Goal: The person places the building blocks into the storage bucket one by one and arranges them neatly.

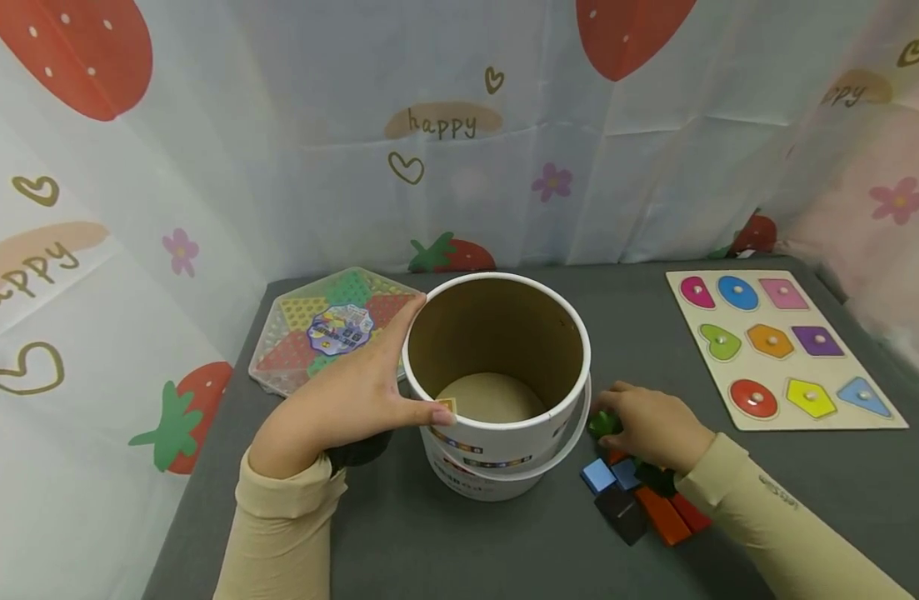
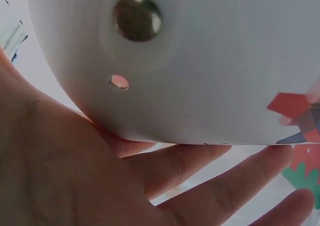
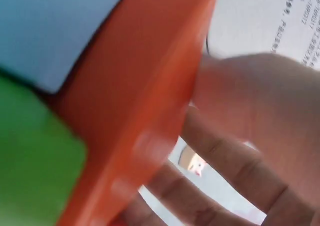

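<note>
A white bucket (image 1: 496, 446) with a brown inside stands upright in the middle of the table. My left hand (image 1: 362, 383) holds its left side, the thumb along the near rim; in the left wrist view the fingers (image 2: 175, 166) lie against the wall. Right of the bucket, my right hand (image 1: 654, 429) pinches a green block (image 1: 603, 423) between thumb and fingers. Below that hand lie blue blocks (image 1: 598, 476), a black block (image 1: 621, 514) and orange-red blocks (image 1: 663, 515). An orange block (image 3: 135, 95) fills much of the right wrist view, hiding part of the hand.
A clear hexagonal case (image 1: 287, 358) with coloured pieces lies behind my left hand. On the right is a wooden knob puzzle board (image 1: 789, 350) with coloured shapes. A printed curtain (image 1: 317, 192) hangs along the back and left of the grey table (image 1: 399, 550).
</note>
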